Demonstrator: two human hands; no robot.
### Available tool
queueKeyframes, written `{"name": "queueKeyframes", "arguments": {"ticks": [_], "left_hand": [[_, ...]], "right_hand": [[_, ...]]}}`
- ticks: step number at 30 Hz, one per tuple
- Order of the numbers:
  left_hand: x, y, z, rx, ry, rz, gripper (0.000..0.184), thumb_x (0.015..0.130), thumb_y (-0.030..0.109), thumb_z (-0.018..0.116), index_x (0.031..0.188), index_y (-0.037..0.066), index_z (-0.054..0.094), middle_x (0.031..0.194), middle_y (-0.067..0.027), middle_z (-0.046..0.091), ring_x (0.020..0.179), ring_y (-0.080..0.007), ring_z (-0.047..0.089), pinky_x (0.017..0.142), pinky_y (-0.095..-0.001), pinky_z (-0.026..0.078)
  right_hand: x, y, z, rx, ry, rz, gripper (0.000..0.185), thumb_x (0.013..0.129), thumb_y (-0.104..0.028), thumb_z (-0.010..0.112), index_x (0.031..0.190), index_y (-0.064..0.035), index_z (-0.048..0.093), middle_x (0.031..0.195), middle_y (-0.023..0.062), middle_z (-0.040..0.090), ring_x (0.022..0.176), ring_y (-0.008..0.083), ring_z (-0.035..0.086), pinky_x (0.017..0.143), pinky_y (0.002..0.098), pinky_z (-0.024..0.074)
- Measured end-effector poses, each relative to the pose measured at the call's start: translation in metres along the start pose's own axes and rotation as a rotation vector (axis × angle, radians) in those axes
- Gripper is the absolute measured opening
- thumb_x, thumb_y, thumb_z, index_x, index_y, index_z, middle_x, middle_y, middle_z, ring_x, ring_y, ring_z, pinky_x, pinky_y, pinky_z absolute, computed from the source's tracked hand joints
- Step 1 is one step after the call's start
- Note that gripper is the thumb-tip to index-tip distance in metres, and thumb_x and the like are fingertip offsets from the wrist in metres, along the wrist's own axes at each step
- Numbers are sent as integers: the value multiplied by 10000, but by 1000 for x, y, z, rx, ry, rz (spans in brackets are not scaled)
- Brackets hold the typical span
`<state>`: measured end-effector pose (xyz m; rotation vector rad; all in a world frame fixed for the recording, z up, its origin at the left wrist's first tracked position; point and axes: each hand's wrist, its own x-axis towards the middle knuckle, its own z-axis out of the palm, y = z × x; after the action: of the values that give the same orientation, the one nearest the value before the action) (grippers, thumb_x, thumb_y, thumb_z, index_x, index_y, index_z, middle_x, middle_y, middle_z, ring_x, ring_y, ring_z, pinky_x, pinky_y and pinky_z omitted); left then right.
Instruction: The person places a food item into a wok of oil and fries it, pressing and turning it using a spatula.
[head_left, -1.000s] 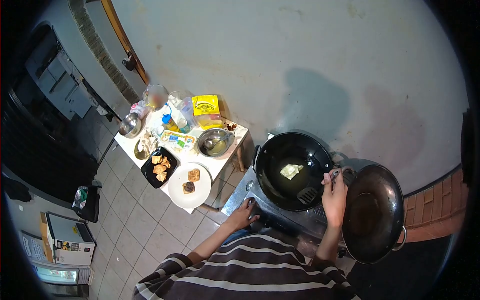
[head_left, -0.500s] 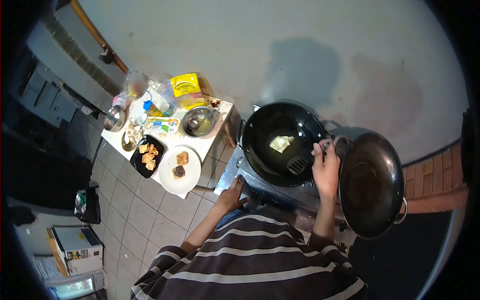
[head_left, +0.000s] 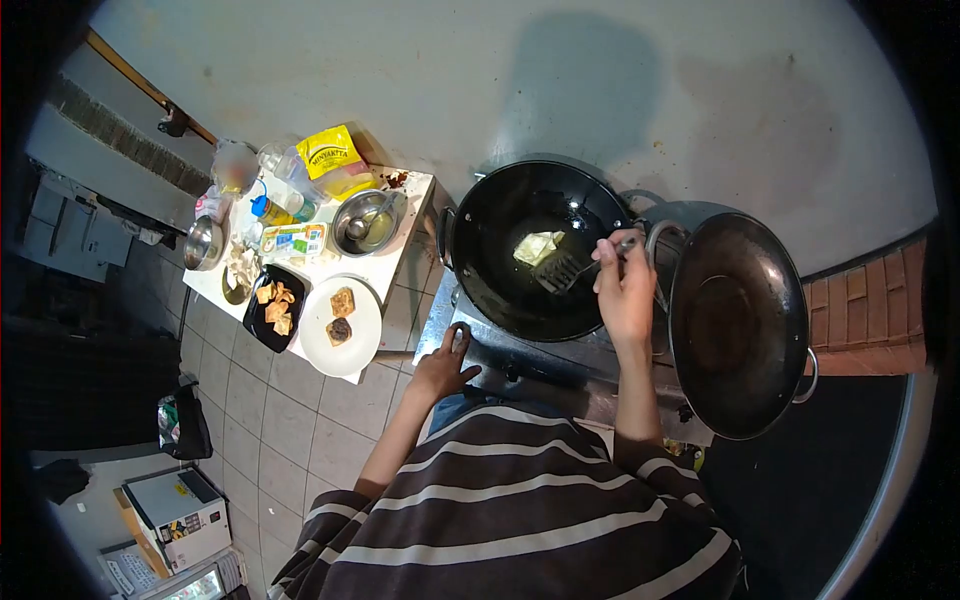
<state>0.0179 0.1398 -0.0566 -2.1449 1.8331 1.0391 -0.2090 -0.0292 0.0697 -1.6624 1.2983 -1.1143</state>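
Dark slotted spatula [head_left: 557, 272] moved nearer pale folded square parcel [head_left: 538, 245]

Right hand [head_left: 625, 290]: pinching spatula's handle. Blade and parcel: side by side inside black round wok [head_left: 487, 215]. Left hand [head_left: 440, 372]: fingers parted, at silver metal stove [head_left: 484, 328] edge. Farther left: round white plate [head_left: 366, 318], two browned squares [head_left: 342, 302] on it.

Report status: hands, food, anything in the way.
Right hand gripping slotted spatula. Blade beside pale folded piece in black wok. Left hand open at stove edge. Path looks clear; second wok close on right.
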Motion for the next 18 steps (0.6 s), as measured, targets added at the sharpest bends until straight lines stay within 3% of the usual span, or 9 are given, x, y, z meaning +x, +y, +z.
{"name": "queueKeyframes", "arguments": {"ticks": [2,7,12,18], "left_hand": [[-1,-2,5,33,105,51,736,875,456,594,1458,105,315,1508,-109,214,1047,-401,609,890,-471,501],[-4,7,-3,26,75,33,723,878,452,590,1452,102,325,1500,-115,222,1045,-406,608,892,-472,498],[-2,6,-1,17,81,28,713,879,448,591,1447,104,331,1488,-118,234,1037,-411,607,890,-477,498],[-3,9,-4,16,80,12,703,881,443,592,1443,109,334,1466,-119,250,1027,-418,608,888,-489,496]], "right_hand": [[0,-5,-5,56,97,-45,167,954,-164,567,939,-13,496,718,119,580,644,225,597,634,348,468],[3,-14,-12,-124,23,-95,189,960,-190,547,966,-8,499,770,214,588,724,414,590,654,415,462],[2,-5,-7,-150,-61,-27,190,958,-193,550,985,-12,500,767,210,593,725,410,594,654,418,461],[1,-2,-8,-65,6,7,189,960,-197,550,983,-17,499,739,191,576,669,371,578,647,405,462]]}}
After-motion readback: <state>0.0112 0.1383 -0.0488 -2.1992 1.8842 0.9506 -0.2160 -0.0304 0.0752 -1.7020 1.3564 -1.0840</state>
